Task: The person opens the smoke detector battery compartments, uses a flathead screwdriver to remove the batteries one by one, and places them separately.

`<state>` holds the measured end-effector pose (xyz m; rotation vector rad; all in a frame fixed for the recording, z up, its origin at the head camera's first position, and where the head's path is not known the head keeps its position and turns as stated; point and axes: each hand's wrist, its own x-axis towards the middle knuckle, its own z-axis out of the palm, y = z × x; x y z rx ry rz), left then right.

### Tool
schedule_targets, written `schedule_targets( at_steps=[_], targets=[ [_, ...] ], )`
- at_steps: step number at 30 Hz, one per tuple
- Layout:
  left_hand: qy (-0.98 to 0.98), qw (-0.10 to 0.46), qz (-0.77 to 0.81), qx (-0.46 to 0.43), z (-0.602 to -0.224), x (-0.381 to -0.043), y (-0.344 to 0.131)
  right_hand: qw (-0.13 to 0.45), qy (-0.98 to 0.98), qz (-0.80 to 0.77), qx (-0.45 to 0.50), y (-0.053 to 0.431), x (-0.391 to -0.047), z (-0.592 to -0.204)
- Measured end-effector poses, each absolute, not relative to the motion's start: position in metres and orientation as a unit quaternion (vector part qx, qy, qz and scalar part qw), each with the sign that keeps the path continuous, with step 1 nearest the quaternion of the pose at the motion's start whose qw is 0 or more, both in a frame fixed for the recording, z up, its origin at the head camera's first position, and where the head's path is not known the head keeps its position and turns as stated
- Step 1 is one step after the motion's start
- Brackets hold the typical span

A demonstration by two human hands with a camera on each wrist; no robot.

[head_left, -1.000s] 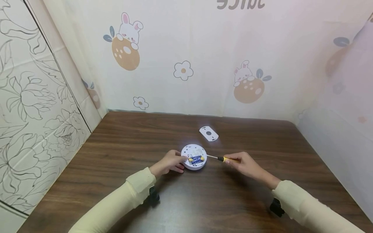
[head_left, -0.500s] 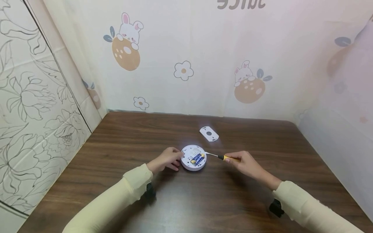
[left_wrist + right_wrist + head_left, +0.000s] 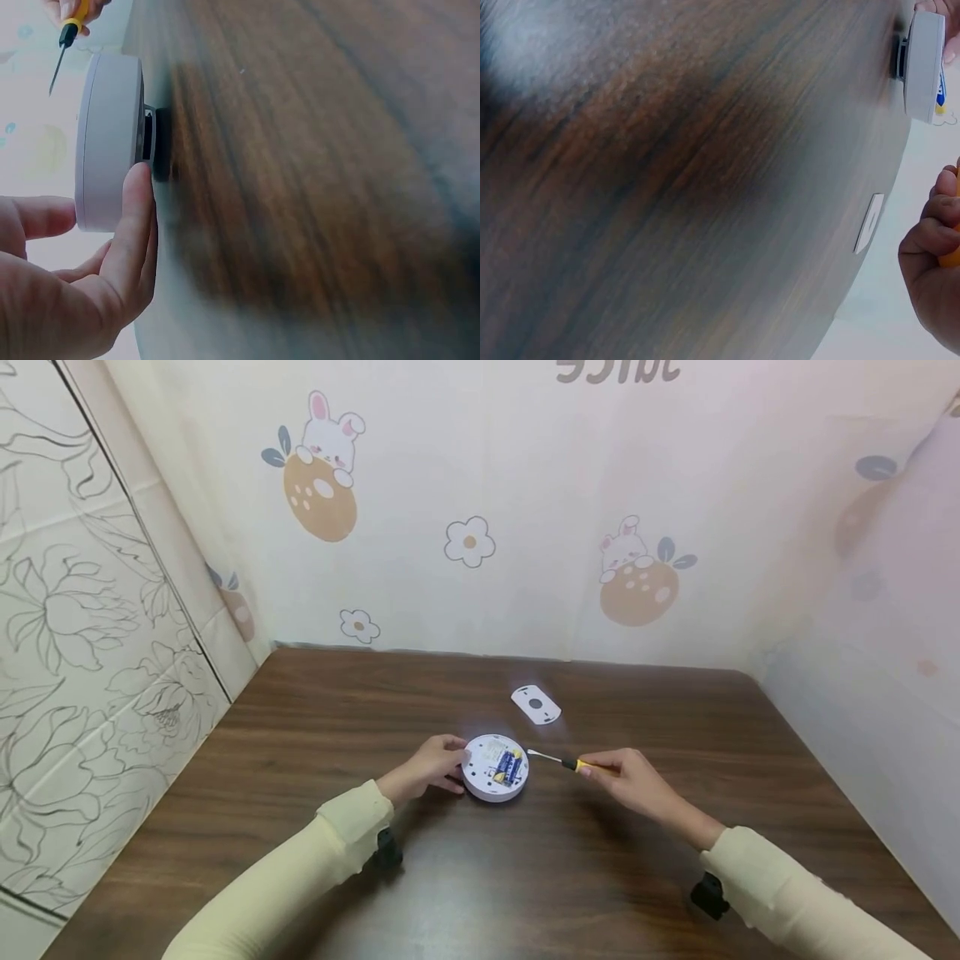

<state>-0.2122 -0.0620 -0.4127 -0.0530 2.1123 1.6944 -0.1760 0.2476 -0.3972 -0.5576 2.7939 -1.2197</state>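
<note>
A round white smoke alarm (image 3: 480,777) lies in the middle of the head view, its back facing up. Blue and yellow batteries (image 3: 508,768) sit in its open compartment. My left hand (image 3: 431,767) grips the alarm's left edge; in the left wrist view the thumb is at one face and the fingers (image 3: 135,214) reach along the other, beside a dark part under the white body (image 3: 112,142). My right hand (image 3: 628,781) holds a yellow and black screwdriver (image 3: 576,765) by its handle. The screwdriver's tip points left, close by the alarm's right rim.
Behind the alarm a flat white mounting plate (image 3: 547,712) with a dark round centre lies on the brown wooden table (image 3: 360,693). A curtain (image 3: 547,585) printed with rabbits and flowers hangs along the table's back edge. Black wrist cameras (image 3: 708,897) sit under the sleeves.
The smoke alarm has turned counterclockwise, so its batteries slant more steeply. My left hand shifted its hold along the left edge. The screwdriver's tip has risen slightly in the head view.
</note>
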Motion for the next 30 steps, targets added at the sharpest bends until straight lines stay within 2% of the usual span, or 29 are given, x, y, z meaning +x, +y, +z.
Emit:
schedule_targets(
  at_steps=[6, 19, 30],
  targets=[
    [0.766, 0.232, 0.6, -0.008, -0.411, -0.209, -0.067, 0.017, 0.901, -0.392, -0.186, 0.251, -0.175, -0.397],
    [0.766, 0.217, 0.606, 0.007, -0.413, -0.222, -0.065, 0.02, 0.898, -0.392, -0.199, 0.248, -0.174, -0.395],
    [0.769, 0.258, 0.584, 0.029, -0.413, -0.209, -0.069, 0.027, 0.899, -0.391, -0.196, 0.252, -0.174, -0.394]
  ],
)
